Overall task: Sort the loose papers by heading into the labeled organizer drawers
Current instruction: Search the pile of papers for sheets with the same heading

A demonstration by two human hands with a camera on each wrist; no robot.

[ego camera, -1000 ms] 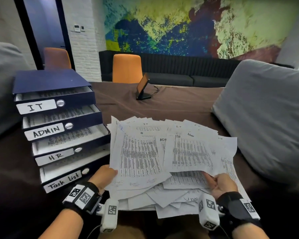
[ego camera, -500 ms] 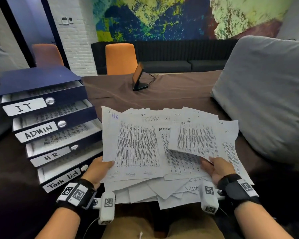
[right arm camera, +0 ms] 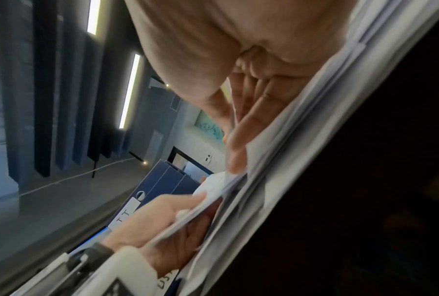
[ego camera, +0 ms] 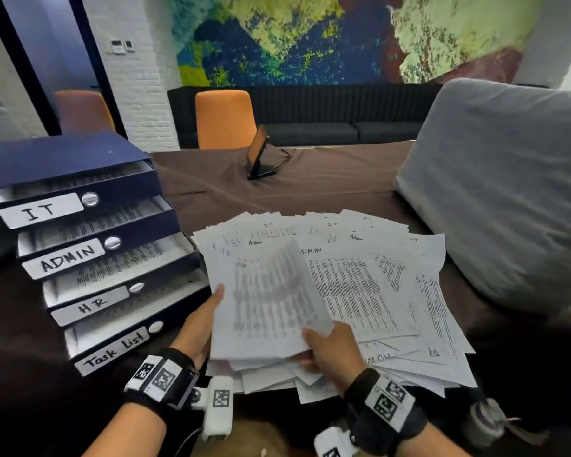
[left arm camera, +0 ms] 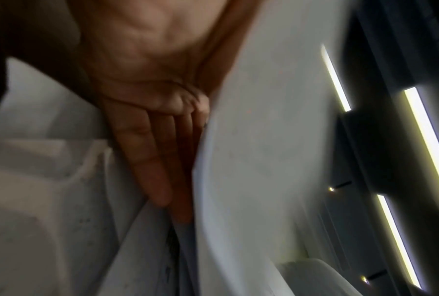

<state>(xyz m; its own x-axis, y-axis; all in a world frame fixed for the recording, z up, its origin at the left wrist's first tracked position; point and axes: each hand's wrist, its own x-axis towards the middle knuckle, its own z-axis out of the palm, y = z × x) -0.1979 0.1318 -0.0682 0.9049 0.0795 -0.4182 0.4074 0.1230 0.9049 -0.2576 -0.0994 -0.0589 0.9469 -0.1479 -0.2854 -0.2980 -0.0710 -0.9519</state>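
A fanned pile of printed papers with headings such as IT, Admin and HR lies in front of me on the brown table. A blurred sheet sits on the pile's left side. My left hand pinches its left edge, thumb on top and fingers underneath. My right hand pinches its lower right corner, fingers tucked among the papers. To the left stands the dark blue organizer with four partly open drawers labeled IT, ADMIN, HR and Task List.
A large grey cushion lies right of the papers. A small tilted screen on a stand sits further back on the table. Two orange chairs stand behind the table, with a dark sofa against the mural wall.
My right hand has carried its sheet leftward across the pile onto the sheet at my left hand, and now both hands hold the left stack. The left hand has shifted slightly up.
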